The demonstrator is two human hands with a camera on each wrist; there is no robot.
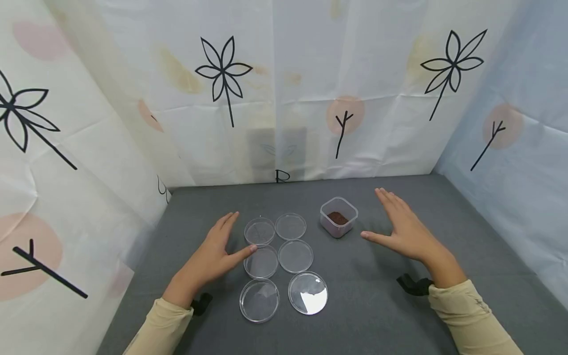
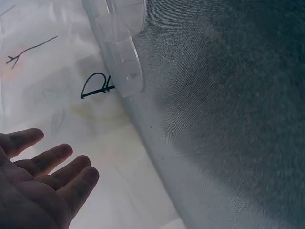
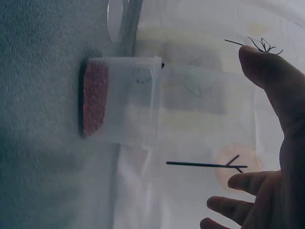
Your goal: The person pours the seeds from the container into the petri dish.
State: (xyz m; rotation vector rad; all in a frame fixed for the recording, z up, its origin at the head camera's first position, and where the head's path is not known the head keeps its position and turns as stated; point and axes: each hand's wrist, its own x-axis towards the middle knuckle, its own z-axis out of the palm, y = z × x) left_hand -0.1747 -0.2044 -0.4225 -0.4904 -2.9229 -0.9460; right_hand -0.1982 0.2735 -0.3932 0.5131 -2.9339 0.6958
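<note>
My left hand [image 1: 215, 254] is held over the left side of several clear round petri dishes [image 1: 295, 256], fingers extended and thumb spread, holding nothing. Its thumb overlaps the left column of dishes in the head view; whether it touches one I cannot tell. To the right of a square translucent plastic tub [image 1: 330, 228], my right hand [image 1: 410, 234] is spread with no object in it. Reddish-brown granular material [image 3: 95, 98] fills the lower part of the tub. The right wrist view shows the tub upright and apart from the right thumb [image 3: 267, 67].
The dishes stand in two columns on a grey cloth-like tabletop [image 1: 355, 310]. One front dish [image 1: 307, 293] reflects bright light. White patterned sheets [image 1: 301, 123] enclose the back and both sides. A black band [image 1: 414, 285] is near the right wrist.
</note>
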